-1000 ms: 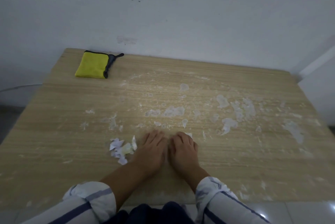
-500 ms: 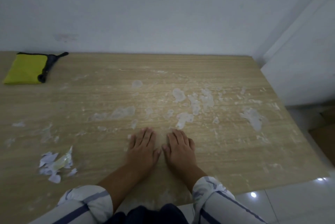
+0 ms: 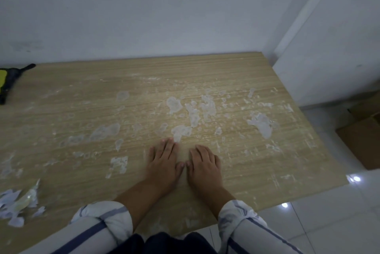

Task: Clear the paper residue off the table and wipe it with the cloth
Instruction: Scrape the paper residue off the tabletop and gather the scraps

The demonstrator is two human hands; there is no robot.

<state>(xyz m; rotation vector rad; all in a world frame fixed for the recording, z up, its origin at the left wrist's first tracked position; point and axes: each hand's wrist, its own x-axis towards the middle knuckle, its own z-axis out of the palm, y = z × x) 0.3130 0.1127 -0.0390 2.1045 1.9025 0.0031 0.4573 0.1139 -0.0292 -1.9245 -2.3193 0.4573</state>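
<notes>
My left hand [image 3: 163, 163] and my right hand [image 3: 204, 164] lie flat, palms down, side by side on the wooden table [image 3: 61, 114], thumbs almost touching. Neither holds anything. White paper residue [image 3: 193, 112] is stuck in patches across the tabletop, thickest beyond my fingertips and to the right; one patch [image 3: 181, 131] lies just past my left fingers. A loose pile of torn paper scraps [image 3: 18, 204] sits at the near left edge. The yellow cloth [image 3: 6, 81] with dark trim lies at the far left, mostly cut off by the frame.
A white wall runs along the table's far edge and a white panel [image 3: 333, 48] stands at its right corner. Cardboard boxes [image 3: 364, 132] sit on the tiled floor [image 3: 339, 218] to the right.
The view has swung to the right, so the cloth and scrap pile slid toward the left edge. Both hands have moved right along the table, staying flat and side by side.
</notes>
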